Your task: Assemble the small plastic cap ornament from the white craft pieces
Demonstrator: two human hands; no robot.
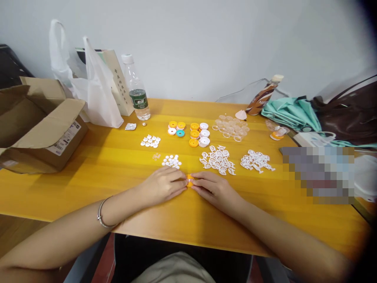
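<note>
Between the fingertips of both hands, low over the table's front half, is a small orange round plastic part (189, 181). My left hand (165, 184) pinches it from the left and my right hand (216, 188) from the right; the fingers cover much of it. Just beyond my left hand lie small white discs (171, 161) and a few tiny clear rings (156, 157). White fan-shaped plastic pieces (218, 159) are heaped beyond my right hand. Farther back stand stacks of orange and white round cases (194, 134), and orange, white and teal ones (176, 128).
White round pieces (150, 141), clear cups (230, 127) and more white plastic pieces (256, 160) lie on the table (118, 173). A cardboard box (64, 129), plastic bag (97, 90) and water bottle (138, 94) stand left. At right are a drink bottle (263, 96) and green umbrella (291, 112).
</note>
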